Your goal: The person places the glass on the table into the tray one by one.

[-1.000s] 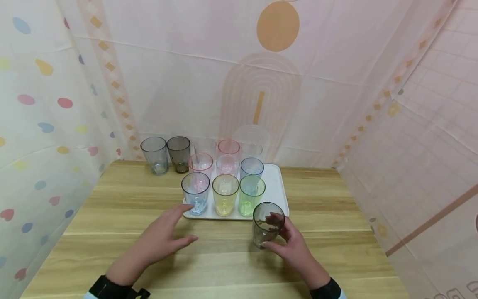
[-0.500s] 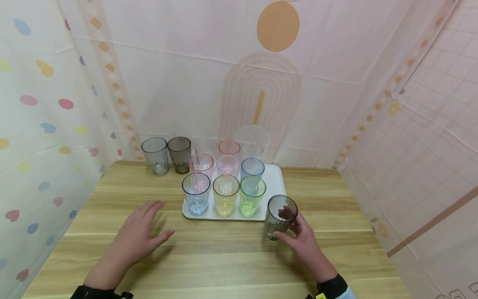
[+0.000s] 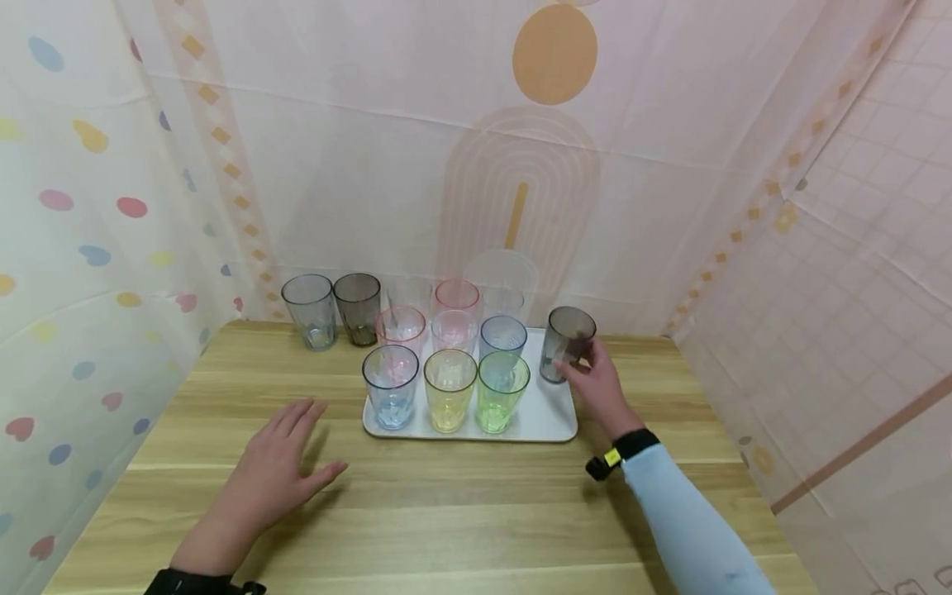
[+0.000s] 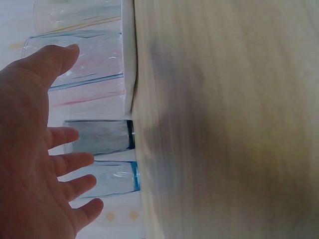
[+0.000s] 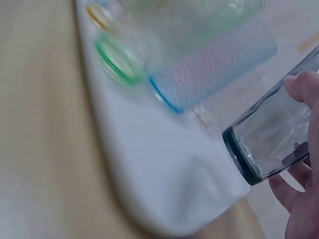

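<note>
My right hand (image 3: 589, 377) grips a smoky grey glass (image 3: 567, 342) upright over the far right corner of the white tray (image 3: 552, 428). In the right wrist view the fingers (image 5: 303, 88) curl round the grey glass (image 5: 268, 145), whose base is at the corner of the tray (image 5: 159, 172); I cannot tell whether it touches. My left hand (image 3: 286, 453) lies open, palm down, on the wooden table (image 3: 461, 529), left of the tray. The left wrist view shows the open palm (image 4: 30, 159) near the tray's edge (image 4: 128, 59).
Several coloured glasses stand in rows on the tray: blue (image 3: 390, 395), yellow (image 3: 449, 398) and green (image 3: 502, 402) in front, pink and blue ones behind. Two grey glasses (image 3: 308, 310) (image 3: 357, 307) stand off the tray at the back left. Patterned fabric walls close in three sides.
My right hand has carried the grey glass from the table in front of the tray up to its far right corner. The left hand drew back to the left, then stayed put.
</note>
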